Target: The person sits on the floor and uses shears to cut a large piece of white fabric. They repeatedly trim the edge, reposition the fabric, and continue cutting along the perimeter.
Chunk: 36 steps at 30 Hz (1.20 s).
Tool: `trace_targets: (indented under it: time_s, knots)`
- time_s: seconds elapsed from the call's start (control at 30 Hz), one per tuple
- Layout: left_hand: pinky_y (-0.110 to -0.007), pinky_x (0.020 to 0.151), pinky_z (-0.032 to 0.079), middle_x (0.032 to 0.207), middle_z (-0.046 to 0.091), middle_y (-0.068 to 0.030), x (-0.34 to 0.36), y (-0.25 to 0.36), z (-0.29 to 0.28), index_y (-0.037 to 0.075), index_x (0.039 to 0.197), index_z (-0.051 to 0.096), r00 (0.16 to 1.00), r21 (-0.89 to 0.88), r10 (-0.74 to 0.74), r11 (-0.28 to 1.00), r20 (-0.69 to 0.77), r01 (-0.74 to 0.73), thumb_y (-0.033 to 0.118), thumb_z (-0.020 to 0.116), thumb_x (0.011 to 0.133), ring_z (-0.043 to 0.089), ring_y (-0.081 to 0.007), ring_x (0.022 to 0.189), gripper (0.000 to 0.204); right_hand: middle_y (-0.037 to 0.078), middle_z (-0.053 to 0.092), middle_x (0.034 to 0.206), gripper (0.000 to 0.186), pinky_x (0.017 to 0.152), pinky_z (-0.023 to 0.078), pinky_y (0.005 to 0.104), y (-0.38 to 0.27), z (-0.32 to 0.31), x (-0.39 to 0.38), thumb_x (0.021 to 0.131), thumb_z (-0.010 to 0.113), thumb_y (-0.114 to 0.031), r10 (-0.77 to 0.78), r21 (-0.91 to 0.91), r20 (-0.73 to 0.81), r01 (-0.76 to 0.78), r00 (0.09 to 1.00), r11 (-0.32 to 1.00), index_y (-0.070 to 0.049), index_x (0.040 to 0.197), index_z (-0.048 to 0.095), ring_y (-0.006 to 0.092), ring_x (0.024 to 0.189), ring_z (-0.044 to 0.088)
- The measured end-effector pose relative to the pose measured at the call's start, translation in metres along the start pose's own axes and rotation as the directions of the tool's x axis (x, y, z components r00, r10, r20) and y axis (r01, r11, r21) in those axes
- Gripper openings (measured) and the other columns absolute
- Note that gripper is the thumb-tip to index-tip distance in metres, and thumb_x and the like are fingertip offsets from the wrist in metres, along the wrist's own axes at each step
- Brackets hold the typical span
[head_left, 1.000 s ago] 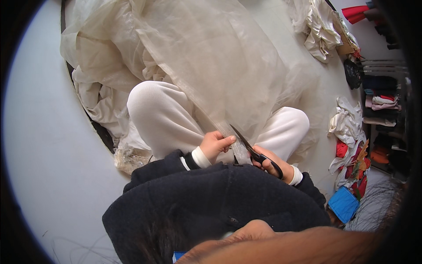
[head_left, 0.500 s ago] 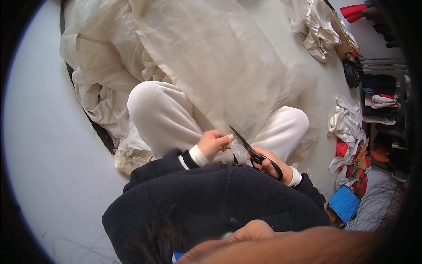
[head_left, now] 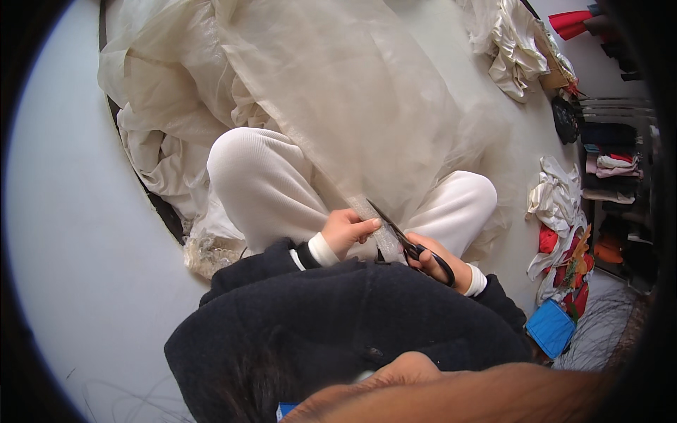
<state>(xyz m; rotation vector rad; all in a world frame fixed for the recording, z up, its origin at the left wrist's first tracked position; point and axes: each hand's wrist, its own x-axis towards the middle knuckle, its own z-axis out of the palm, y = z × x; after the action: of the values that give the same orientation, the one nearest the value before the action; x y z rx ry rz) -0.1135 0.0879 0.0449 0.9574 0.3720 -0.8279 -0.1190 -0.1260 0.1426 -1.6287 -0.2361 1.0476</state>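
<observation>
A large sheet of sheer cream fabric [head_left: 345, 106] spreads from the far side across my lap, its narrow end running down between my knees. My left hand [head_left: 345, 233] pinches the shiny edge strip [head_left: 364, 209] of this fabric between thumb and fingers. Black-handled scissors [head_left: 402, 240] are gripped in my right hand [head_left: 441, 262], with fingers through the handle. Their dark blades point up and to the left, lying along the strip just right of my left fingertips. Whether the blades are fully closed is hard to make out.
Heaped cream fabric [head_left: 162, 148] lies to the left beside a dark gap in the floor. On the right are white satin cloth [head_left: 518, 53], another white pile [head_left: 555, 197], a blue box-like item [head_left: 551, 328] and shelves with folded clothes [head_left: 610, 134].
Both hands stay in nearly the same place, the right still holding the scissors. The view has shifted slightly, and the strip at my left fingers lies a little differently.
</observation>
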Motion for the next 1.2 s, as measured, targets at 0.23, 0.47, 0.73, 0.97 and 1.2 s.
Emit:
trace_targets:
  time_s: [0.23,0.47,0.73,0.97,1.2]
  knots:
    - [-0.023,0.053,0.036,0.063,0.055,-0.0005,0.001,0.003,0.0,0.001,0.075,0.061,1.0,-0.058,0.022,0.998,-0.003,-0.022,0.016,0.072,0.078,0.047,-0.0085,0.056,0.018,0.004,0.046,0.077,0.083,0.064,0.036,0.0259,-0.006,0.001,-0.007,0.079,0.031,-0.078,0.032,0.035,-0.019,-0.032,0.999,0.999,0.001,0.101,0.049,0.0128,0.071,0.043]
    - [-0.023,0.052,0.035,0.062,0.053,0.0009,0.002,0.0,-0.002,0.002,0.072,0.06,1.0,0.005,-0.029,1.0,0.007,0.029,0.016,0.071,0.079,0.044,-0.008,0.055,0.019,0.004,0.046,0.076,0.084,0.063,0.036,0.0257,-0.007,0.001,-0.01,0.078,0.032,-0.079,0.054,0.0,-0.037,-0.054,0.998,0.999,0.0,0.099,0.049,0.0119,0.071,0.043]
    - [-0.023,0.053,0.035,0.064,0.053,0.0016,0.001,0.001,-0.005,0.003,0.076,0.062,0.999,0.032,-0.005,0.999,0.052,0.003,0.016,0.071,0.079,0.044,-0.0072,0.057,0.016,-0.006,0.04,0.066,0.088,0.054,0.028,0.0208,-0.005,0.008,-0.004,0.07,0.036,-0.085,0.103,0.085,-0.087,-0.095,0.991,0.992,-0.002,0.099,0.049,0.0054,0.061,0.035]
    - [-0.023,0.051,0.038,0.062,0.057,-0.003,0.006,-0.003,-0.001,-0.002,0.074,0.062,0.999,-0.066,-0.02,0.998,0.032,0.022,0.023,0.072,0.078,0.05,-0.0097,0.056,0.027,0.016,0.053,0.079,0.082,0.066,0.041,0.0325,-0.007,0.001,-0.01,0.082,0.028,-0.075,0.039,-0.263,-0.105,-0.065,0.994,0.963,0.002,0.1,0.049,0.0261,0.072,0.053]
    - [-0.024,0.05,0.038,0.06,0.056,-0.0038,0.006,0.002,-0.006,-0.003,0.069,0.062,0.995,0.086,-0.042,0.996,0.087,0.035,0.022,0.073,0.075,0.049,-0.0094,0.055,0.028,0.016,0.052,0.08,0.077,0.068,0.04,0.0322,-0.005,0.004,0.0,0.085,0.029,-0.071,-0.025,-0.166,-0.085,0.011,0.996,0.986,0.002,0.101,0.049,0.0259,0.074,0.051]
